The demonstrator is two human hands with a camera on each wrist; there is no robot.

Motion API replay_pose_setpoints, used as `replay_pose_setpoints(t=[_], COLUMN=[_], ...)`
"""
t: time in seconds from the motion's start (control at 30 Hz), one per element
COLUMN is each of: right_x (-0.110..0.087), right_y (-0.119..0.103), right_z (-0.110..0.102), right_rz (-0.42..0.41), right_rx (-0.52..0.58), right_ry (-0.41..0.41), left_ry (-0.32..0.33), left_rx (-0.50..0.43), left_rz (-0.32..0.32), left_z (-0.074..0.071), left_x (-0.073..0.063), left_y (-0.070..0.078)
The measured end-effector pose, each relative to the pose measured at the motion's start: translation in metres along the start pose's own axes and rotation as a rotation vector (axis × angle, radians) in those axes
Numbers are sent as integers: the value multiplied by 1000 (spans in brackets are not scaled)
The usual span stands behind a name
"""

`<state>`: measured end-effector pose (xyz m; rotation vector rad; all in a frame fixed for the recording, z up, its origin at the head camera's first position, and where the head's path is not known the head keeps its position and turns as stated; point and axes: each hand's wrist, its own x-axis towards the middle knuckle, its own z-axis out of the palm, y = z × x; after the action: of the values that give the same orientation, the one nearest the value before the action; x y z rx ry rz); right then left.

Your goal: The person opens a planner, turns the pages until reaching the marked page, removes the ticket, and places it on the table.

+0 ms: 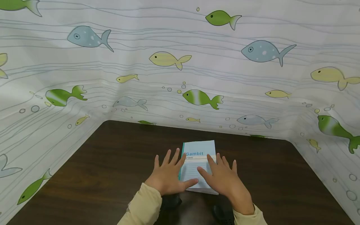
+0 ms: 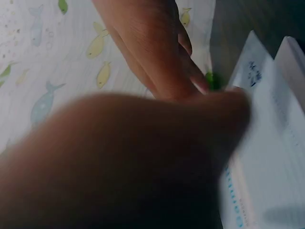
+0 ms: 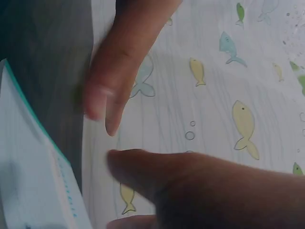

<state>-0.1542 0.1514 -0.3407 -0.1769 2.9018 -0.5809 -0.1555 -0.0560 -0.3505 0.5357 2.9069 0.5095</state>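
A closed notebook (image 1: 198, 173) with a pale blue and white cover, a green spine and the printed word "Gambit" lies on the dark table. My left hand (image 1: 167, 176) is spread over its left edge, fingers straight and thumb pointing across the lower cover. On the other side my right hand (image 1: 225, 175) reaches over the right edge, fingers apart. Neither hand grips anything. In the left wrist view the notebook (image 2: 271, 157) shows to the right of the blurred thumb; the right wrist view has the notebook (image 3: 33, 171) at lower left, apart from the fingers.
The dark wooden table (image 1: 98, 175) extends to both sides of the notebook. A white sheet (image 1: 157, 34) printed with fish rises behind the table and along its left and right sides. Dark objects (image 1: 170, 201) sit below the wrists.
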Motion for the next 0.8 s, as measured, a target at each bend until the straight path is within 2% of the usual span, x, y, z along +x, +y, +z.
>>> replay_pose_setpoints(t=[0.17,0.5,0.6,0.7,0.8], right_x=[6,11,11,9,5], right_y=[5,9,9,8,5], right_z=[8,12,9,5,3], right_rz=[41,62,35,-3,-41], right_rx=[-31,-42,-40,-31,57], right_ry=[-91,-98,-77,-28,51], left_ry=[-46,-96,-52,38,124], left_rx=[56,104,143,149,112], left_rz=[17,50,63,71,87], left_z=[13,39,47,57,71], left_x=[2,13,16,17,16], left_y=[4,4,3,3,0])
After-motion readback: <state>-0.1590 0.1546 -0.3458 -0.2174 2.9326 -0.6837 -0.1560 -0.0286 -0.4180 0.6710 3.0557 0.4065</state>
